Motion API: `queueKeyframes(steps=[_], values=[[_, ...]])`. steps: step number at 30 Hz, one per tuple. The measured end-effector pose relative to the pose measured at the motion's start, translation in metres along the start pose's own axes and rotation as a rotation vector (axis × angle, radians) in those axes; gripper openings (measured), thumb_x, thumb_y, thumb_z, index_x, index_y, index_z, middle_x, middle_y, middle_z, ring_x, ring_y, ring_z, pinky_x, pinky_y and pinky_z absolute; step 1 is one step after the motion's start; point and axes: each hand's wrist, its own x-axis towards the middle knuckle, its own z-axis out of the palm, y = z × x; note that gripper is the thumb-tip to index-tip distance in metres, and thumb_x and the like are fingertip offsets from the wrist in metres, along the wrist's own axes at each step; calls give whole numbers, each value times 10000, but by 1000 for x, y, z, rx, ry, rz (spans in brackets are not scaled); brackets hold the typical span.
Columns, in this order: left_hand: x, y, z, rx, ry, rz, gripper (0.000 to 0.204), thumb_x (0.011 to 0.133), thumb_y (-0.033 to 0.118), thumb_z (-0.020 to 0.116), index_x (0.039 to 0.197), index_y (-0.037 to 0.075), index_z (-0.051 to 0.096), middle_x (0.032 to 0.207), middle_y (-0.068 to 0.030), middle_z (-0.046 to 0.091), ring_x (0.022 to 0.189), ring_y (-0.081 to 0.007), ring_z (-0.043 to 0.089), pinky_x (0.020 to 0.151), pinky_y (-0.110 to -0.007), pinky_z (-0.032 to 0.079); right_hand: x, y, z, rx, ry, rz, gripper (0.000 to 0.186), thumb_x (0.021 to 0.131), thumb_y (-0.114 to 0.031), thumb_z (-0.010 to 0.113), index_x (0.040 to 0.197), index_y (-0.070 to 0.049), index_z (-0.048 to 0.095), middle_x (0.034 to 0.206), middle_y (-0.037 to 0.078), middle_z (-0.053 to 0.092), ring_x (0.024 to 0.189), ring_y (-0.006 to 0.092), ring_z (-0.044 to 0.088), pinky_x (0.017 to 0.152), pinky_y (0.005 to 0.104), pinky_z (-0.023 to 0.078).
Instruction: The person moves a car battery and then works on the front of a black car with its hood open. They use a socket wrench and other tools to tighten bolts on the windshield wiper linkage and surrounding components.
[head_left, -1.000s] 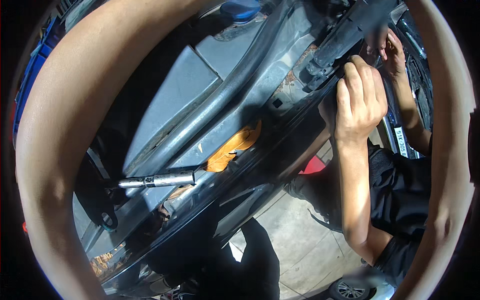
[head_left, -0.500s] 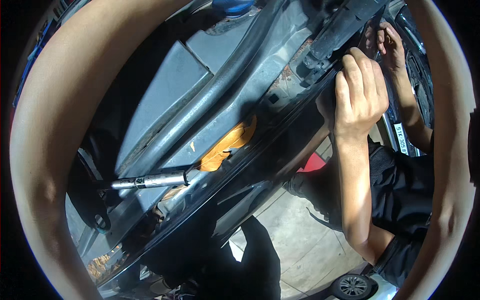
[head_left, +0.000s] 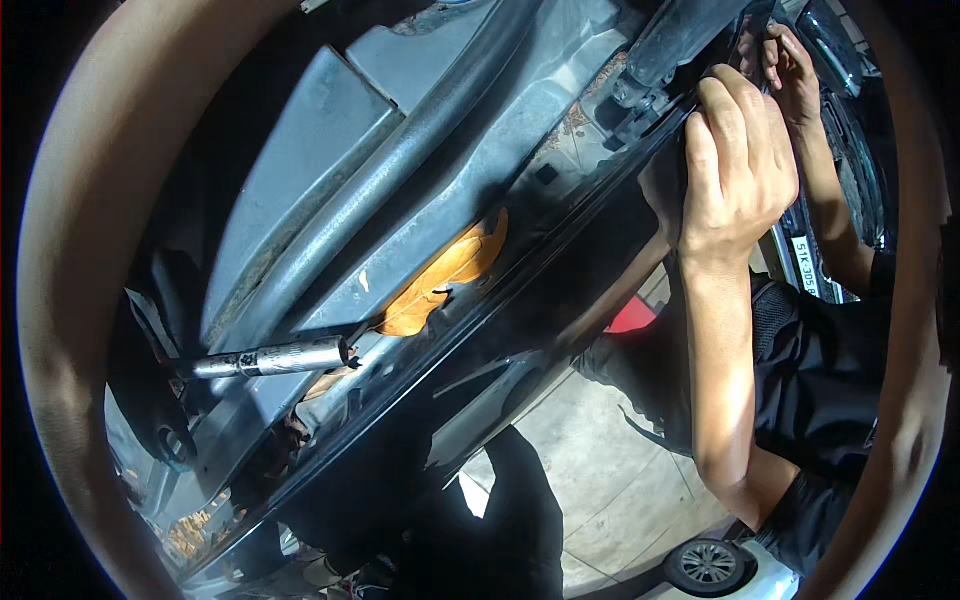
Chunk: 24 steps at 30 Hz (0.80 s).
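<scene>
My left arm (head_left: 75, 270) curves up the left rim, and my right arm (head_left: 918, 300) runs along the right rim. Both of my hands lie outside the picture, so what they hold or touch is hidden. Between my arms is a car's body with a grey plastic cover (head_left: 300, 170) and a thick black rubber seal (head_left: 395, 165). A co-worker's hand (head_left: 735, 170) is curled at the edge of a glossy black body panel (head_left: 560, 270). Beyond it, the co-worker's other hand (head_left: 793, 75) has its fingers bent near the same dark part.
A silver cylindrical rod (head_left: 270, 360) slants across the lower left. Beside it lies an orange-brown dry leaf (head_left: 445, 280). The co-worker in black clothes (head_left: 820, 370) stands to the right, on pale floor tiles (head_left: 620, 480). A car wheel (head_left: 708, 566) shows at the bottom.
The view has shifted slightly: the rod and leaf sit further left, the co-worker's hands further up and right. A blue thing at the top has almost left the picture. The co-worker's grip looks the same.
</scene>
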Motion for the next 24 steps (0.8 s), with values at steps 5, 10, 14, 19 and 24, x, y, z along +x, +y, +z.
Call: queueKeyframes(steps=[5,10,14,19,24], values=[[-1,3,13,-80,8,58,169,876,67,640,1021,-3,586,830,-59,621,634,-108,568,556,-235,481,-6,13,-1,-93,63,-87,234,616,-76,626,830,5,574,943,132,632,881,258,624,743,321,512],[10,-2,1,-78,-16,14,199,870,54,645,1045,-6,573,833,-62,626,634,-106,569,548,-239,479,0,8,7,-6,35,-74,281,609,-64,634,875,-25,556,914,117,621,877,261,618,769,327,512],[6,3,1,-88,-5,-24,206,868,50,650,1048,-2,566,845,-68,625,631,-103,566,527,-249,472,1,8,2,55,-1,-108,295,591,-61,641,871,-36,550,870,100,601,856,261,611,762,332,512],[-3,11,5,-101,-27,45,204,860,64,665,1024,11,556,857,-80,615,651,-126,573,534,-265,482,5,10,-13,27,-1,-132,310,561,-47,648,856,-35,554,853,97,592,839,259,607,749,334,516],[-4,20,13,-93,-58,111,200,847,56,670,1001,19,548,840,-81,608,673,-148,585,550,-278,499,4,19,-25,21,10,-179,322,546,-40,656,854,-27,559,840,101,594,821,265,606,745,335,519]])
